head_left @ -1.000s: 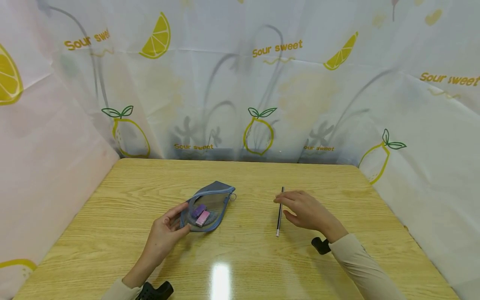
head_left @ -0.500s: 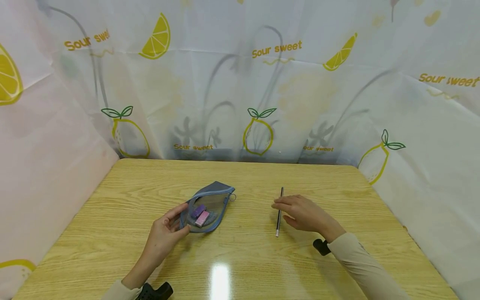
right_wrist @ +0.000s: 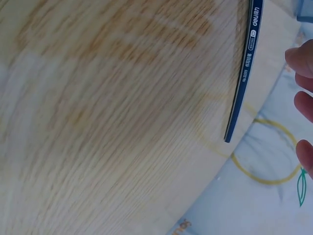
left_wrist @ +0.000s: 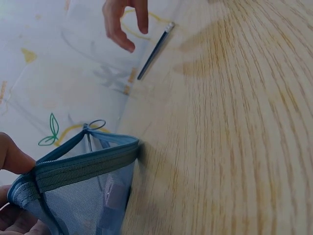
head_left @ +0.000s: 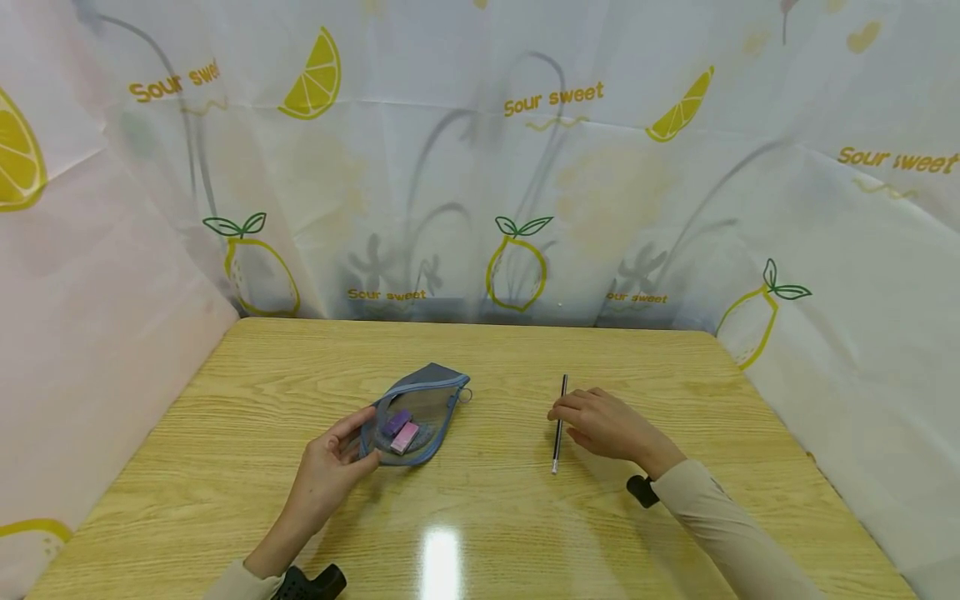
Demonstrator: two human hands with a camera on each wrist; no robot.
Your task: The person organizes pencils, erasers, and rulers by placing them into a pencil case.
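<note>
My left hand (head_left: 327, 475) grips the near left end of a blue-grey mesh zip pouch (head_left: 429, 384), thumb on one side and fingers on the other. In the left wrist view the pouch's zipped mouth (left_wrist: 88, 169) gapes apart. Through the mesh show a purple block (head_left: 397, 422) and a pink block (head_left: 405, 437), looking like erasers. A dark pencil (head_left: 557, 446) with a white eraser end toward me lies on the table. Over it hovers my right hand (head_left: 607, 425), fingers loosely bent; both wrist views show a gap between fingertips and pencil (right_wrist: 243, 78).
The wood-grain table (head_left: 480, 517) has a bright reflection near its front. A pale lemon-print curtain (head_left: 435, 167) surrounds its back and sides. The pouch's zipper ring (head_left: 466, 394) points toward the pencil.
The right hand has shifted slightly over the pencil, and its fingers have drawn a little closer together. The left hand and the pouch have stayed put.
</note>
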